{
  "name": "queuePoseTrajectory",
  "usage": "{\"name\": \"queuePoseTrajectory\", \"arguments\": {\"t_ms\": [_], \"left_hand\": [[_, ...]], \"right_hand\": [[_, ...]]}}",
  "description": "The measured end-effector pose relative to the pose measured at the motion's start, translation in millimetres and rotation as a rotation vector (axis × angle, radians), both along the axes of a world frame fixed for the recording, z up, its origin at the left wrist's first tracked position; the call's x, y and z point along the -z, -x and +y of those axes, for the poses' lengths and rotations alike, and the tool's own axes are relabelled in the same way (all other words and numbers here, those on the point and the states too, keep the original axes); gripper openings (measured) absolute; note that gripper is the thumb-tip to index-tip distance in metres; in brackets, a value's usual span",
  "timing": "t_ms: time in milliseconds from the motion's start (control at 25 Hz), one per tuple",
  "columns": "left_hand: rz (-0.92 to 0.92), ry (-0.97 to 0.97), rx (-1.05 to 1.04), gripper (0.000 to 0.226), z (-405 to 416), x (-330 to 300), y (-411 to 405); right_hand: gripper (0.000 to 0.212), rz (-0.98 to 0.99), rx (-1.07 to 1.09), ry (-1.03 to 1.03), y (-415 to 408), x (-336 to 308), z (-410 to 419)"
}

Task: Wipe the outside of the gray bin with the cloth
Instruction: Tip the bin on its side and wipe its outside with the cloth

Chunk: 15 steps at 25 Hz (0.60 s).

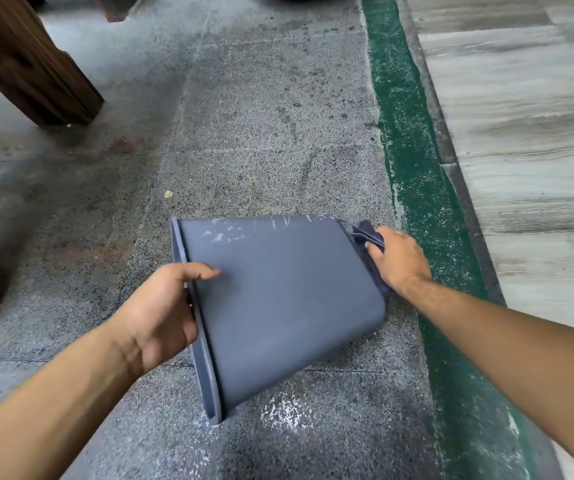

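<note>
The gray bin lies tipped on its side on the speckled stone floor, with its rim to the left and its base to the right. White smears mark its upper far side. My left hand grips the rim, thumb lying on the bin's upper wall. My right hand presses a dark blue cloth against the bin's base end, fingers curled over the cloth. Most of the cloth is hidden under that hand.
A dark wooden furniture leg stands at the upper left. A green painted strip runs along the floor right of the bin, with pale striped tiles beyond it. White powdery marks lie on the floor near the bin's rim.
</note>
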<state>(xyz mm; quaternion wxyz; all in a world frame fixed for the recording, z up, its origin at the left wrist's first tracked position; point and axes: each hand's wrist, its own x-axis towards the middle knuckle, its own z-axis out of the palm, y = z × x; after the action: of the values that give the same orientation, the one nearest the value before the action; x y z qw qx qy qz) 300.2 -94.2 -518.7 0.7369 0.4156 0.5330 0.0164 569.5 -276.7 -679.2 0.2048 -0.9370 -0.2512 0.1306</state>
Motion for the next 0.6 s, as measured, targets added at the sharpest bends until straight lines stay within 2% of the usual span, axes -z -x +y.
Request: {"name": "queuePoseTrajectory", "arguments": {"t_ms": [160, 280, 360, 440, 600], "left_hand": [[-0.045, -0.025, -0.098, 0.046, 6.2, 0.0, -5.9], [-0.099, 0.008, -0.006, 0.069, 13.0, 2.9, -12.8], [-0.144, 0.059, 0.039, 0.084, 17.6, 10.8, -16.8], [-0.197, 0.092, -0.009, 0.091, 16.5, 25.1, -18.7], [-0.314, 0.115, -0.107, 0.083, 2.3, 35.2, -21.0]], "right_hand": [[0.018, 0.051, 0.331, -0.203, -6.5, 1.5, -3.9], [0.019, 0.038, 0.437, -0.427, -8.9, -20.1, 2.1], [0.016, 0.022, 0.426, -0.541, -7.4, -40.4, 5.3], [0.013, 0.002, 0.376, -0.617, 1.0, -60.4, 9.0], [0.006, 0.009, 0.237, -0.642, 37.3, -85.3, 30.3]]}}
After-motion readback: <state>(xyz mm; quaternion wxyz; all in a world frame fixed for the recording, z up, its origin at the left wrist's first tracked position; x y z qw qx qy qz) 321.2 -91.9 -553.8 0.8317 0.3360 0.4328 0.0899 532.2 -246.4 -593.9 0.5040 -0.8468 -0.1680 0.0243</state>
